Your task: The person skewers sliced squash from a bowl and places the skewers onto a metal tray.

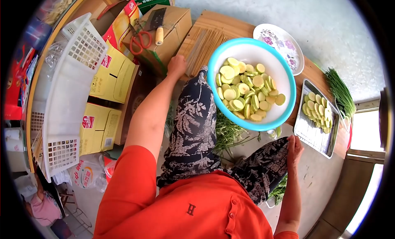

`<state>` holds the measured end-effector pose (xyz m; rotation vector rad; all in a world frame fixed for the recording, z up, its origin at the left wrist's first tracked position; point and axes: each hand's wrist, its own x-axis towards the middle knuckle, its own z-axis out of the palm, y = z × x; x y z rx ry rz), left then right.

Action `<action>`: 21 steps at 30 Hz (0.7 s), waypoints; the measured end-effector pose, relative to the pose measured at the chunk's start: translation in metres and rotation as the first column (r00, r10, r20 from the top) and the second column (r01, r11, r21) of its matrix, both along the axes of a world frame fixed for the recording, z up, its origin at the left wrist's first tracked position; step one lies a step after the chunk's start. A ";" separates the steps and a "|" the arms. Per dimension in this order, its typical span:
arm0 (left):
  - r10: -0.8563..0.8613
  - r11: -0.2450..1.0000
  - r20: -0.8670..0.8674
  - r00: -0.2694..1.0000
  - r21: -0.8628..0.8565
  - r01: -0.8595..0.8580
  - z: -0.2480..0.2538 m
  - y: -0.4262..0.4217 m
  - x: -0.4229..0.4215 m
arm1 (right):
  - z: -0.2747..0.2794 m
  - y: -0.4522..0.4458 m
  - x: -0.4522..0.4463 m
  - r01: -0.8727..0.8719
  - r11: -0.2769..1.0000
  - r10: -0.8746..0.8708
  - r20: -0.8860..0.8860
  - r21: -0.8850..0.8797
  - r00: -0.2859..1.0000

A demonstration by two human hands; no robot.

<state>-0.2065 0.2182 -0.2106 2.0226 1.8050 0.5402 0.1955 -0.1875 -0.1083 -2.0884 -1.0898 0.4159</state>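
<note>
My left hand (177, 66) is at the near left edge of a wooden board (236, 27), beside a spread of thin wooden skewers (205, 47). Its fingers look curled, and whatever may be in them is hidden. On my knee rests my right hand (294, 150), fingers drawn in, with nothing seen in it. A white basin with a blue rim (291, 91) holds many green-skinned squash slices (247, 91). More overlapping slices (317, 111) lie in a metal tray (314, 139) to the right.
A flower-patterned plate (299, 65) and a bunch of green chives (340, 91) lie beyond the basin. Scissors (140, 42) and a cleaver (158, 27) rest on a cardboard box (175, 27). Leafy greens (228, 134) sit below the basin. Yellow cartons (96, 128) and a white plastic basket (61, 99) stand left.
</note>
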 end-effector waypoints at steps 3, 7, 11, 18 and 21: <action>0.028 0.999 -0.072 0.997 -0.042 -0.031 0.002 -0.005 0.005 | 0.000 0.000 0.000 -0.032 0.999 0.031 0.062 0.018 0.998; 0.071 0.988 -0.107 0.992 -0.126 -0.084 0.012 -0.004 0.008 | 0.004 0.002 -0.003 -0.029 1.000 0.028 0.045 0.010 0.999; 0.161 0.979 -0.093 0.983 -0.113 -0.171 0.004 0.005 0.011 | 0.001 0.002 -0.004 -0.009 1.000 0.009 -0.005 0.017 1.000; 0.115 0.955 -0.107 0.988 -0.261 -0.139 0.020 0.006 0.013 | -0.004 0.000 -0.001 -0.014 0.999 0.012 0.024 0.043 1.000; 0.122 0.936 -0.085 0.989 -0.323 -0.143 0.023 0.001 0.018 | 0.002 0.000 -0.003 -0.032 0.998 0.029 0.049 0.047 0.998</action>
